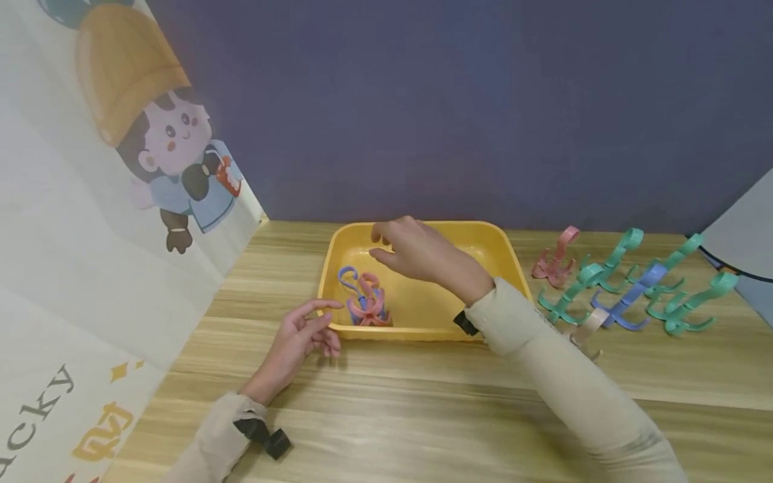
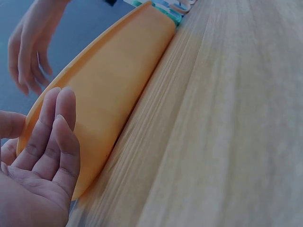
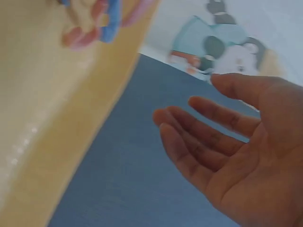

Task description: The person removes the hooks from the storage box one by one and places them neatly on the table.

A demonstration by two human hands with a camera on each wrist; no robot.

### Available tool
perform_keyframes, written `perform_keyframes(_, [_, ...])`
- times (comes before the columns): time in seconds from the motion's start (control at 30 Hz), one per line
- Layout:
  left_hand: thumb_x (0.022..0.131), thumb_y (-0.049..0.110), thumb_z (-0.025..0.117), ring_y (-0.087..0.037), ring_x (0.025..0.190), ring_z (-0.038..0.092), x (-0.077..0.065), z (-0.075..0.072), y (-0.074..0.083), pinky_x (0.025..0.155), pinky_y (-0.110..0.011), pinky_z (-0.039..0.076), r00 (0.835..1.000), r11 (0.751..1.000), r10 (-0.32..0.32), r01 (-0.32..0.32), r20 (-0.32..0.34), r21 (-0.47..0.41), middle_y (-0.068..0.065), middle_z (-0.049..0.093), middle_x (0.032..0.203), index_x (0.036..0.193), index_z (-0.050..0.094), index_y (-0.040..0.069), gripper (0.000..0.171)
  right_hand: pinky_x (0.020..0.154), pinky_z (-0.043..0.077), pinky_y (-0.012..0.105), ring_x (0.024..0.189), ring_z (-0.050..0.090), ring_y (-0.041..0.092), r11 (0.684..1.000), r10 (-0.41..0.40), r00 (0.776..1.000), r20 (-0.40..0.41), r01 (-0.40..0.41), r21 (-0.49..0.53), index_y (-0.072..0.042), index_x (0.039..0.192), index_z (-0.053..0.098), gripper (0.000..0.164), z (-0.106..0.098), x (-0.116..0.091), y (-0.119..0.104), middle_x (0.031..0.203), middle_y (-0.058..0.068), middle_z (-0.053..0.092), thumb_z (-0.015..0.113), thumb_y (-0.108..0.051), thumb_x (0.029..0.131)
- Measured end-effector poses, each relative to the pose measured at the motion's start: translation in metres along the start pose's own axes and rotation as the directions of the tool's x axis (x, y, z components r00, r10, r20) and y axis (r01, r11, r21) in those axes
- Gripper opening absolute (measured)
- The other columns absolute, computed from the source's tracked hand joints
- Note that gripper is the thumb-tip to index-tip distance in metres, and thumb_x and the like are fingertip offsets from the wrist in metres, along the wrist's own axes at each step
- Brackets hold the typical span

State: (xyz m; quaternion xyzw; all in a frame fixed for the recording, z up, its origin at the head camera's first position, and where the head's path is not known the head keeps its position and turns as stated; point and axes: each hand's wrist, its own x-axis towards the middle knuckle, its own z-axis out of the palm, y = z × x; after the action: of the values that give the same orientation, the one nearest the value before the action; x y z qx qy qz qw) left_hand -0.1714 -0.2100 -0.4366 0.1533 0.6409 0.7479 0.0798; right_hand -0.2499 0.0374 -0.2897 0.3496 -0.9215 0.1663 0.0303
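A yellow tray (image 1: 423,333) stands against the dark wall panel. In its left front corner lie a pink hook hanger (image 1: 370,305) and a blue hook hanger (image 1: 347,276), overlapping each other. My left hand (image 1: 302,335) is at the tray's left front corner, its fingers loosely bent along the rim, with no hanger in them. Above the tray hovers my right hand (image 1: 417,251), empty, its fingers relaxed and apart from the thumb. In the right wrist view the right palm (image 3: 246,156) shows bare.
Right of the tray stand several green hook hangers (image 1: 616,258), a blue one (image 1: 631,298), a pink one (image 1: 558,258) and a beige one (image 1: 588,327) partly behind the right sleeve (image 1: 555,362). A white wall with a cartoon figure (image 1: 175,134) is at left.
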Motion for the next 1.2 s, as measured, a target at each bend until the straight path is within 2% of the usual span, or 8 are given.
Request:
perform_keyframes(0.13, [0.105,0.015,0.052,-0.021,0.059,0.069,0.000,0.001,0.000,0.054,-0.027,0.055,1.000,1.000,0.000,0.000,0.007,0.004,-0.008,0.071,0.070,0.127,0.057,-0.002,0.028,0.097,0.051,0.041,0.094,0.065,0.021,0.999,0.008,0.993,0.122,-0.013,0.037,-0.002,0.121,0.066,0.031,0.014,0.022,0.011,0.111,0.011,0.069,0.063,-0.024,0.099])
perform_keyframes(0.2, [0.105,0.015,0.052,-0.021,0.059,0.069,0.000,0.001,0.000,0.054,-0.027,0.055,1.000,1.000,0.000,0.000,0.008,0.004,-0.008,0.071,0.070,0.127,0.056,-0.003,0.029,0.098,0.050,0.042,0.089,0.064,0.020,0.999,0.004,0.983,0.184,-0.011,0.038,-0.001,0.122,0.066,0.031,0.021,0.031,0.015,0.110,0.011,0.069,0.062,-0.023,0.100])
perform_keyframes(0.3, [0.105,0.016,0.052,-0.021,0.059,0.069,0.001,0.002,0.000,0.054,-0.026,0.055,1.000,1.000,-0.002,0.002,0.006,0.004,-0.008,0.071,0.070,0.128,0.055,-0.004,0.030,0.094,0.051,0.041,0.084,0.062,0.019,0.999,-0.001,0.965,0.262,-0.008,0.034,0.001,0.121,0.065,0.031,0.030,0.042,0.020,0.109,0.011,0.068,0.063,-0.021,0.099])
perform_keyframes(0.37, [0.105,0.017,0.053,-0.021,0.059,0.069,0.001,0.002,0.000,0.054,-0.026,0.055,1.000,1.000,-0.005,0.005,0.003,0.003,-0.008,0.071,0.070,0.128,0.055,-0.004,0.031,0.084,0.054,0.037,0.086,0.062,0.021,1.000,0.003,0.955,0.297,-0.009,0.019,0.001,0.120,0.065,0.031,0.035,0.047,0.021,0.111,0.012,0.067,0.063,-0.021,0.098])
perform_keyframes(0.5, [0.104,0.017,0.053,-0.020,0.059,0.069,0.002,0.002,0.000,0.054,-0.026,0.055,1.000,1.000,-0.004,0.004,0.007,0.001,-0.008,0.071,0.069,0.128,0.054,-0.004,0.032,0.088,0.052,0.037,0.095,0.062,0.024,0.999,0.014,0.942,0.336,-0.002,-0.037,0.001,0.114,0.067,0.030,0.047,0.053,0.024,0.113,0.012,0.067,0.064,-0.023,0.097])
perform_keyframes(0.67, [0.104,0.017,0.054,-0.020,0.058,0.068,0.002,0.002,0.000,0.054,-0.026,0.055,1.000,1.000,-0.002,0.003,0.008,-0.003,-0.008,0.071,0.069,0.127,0.055,-0.003,0.031,0.084,0.052,0.035,0.092,0.061,0.021,0.997,0.041,0.916,0.399,-0.014,-0.071,-0.002,0.109,0.066,0.027,0.062,0.054,0.024,0.109,0.009,0.067,0.060,-0.027,0.099])
perform_keyframes(1.07, [0.104,0.018,0.053,-0.020,0.057,0.068,0.001,0.001,-0.001,0.053,-0.026,0.054,1.000,1.000,-0.008,0.008,-0.009,0.021,-0.008,0.071,0.068,0.127,0.055,-0.004,0.032,0.073,0.052,0.028,0.082,0.060,0.015,0.998,0.037,0.915,0.402,-0.016,-0.056,-0.005,0.107,0.068,0.027,0.079,0.058,0.024,0.101,0.005,0.068,0.062,-0.030,0.100])
perform_keyframes(1.2, [0.104,0.019,0.054,-0.020,0.057,0.068,0.001,0.001,-0.001,0.053,-0.026,0.054,1.000,1.000,-0.015,0.016,-0.016,0.021,-0.009,0.071,0.068,0.127,0.056,-0.002,0.031,0.073,0.051,0.029,0.083,0.059,0.016,0.999,0.038,0.917,0.398,-0.040,-0.003,-0.005,0.106,0.067,0.025,0.077,0.058,0.026,0.101,0.005,0.066,0.063,-0.029,0.098])
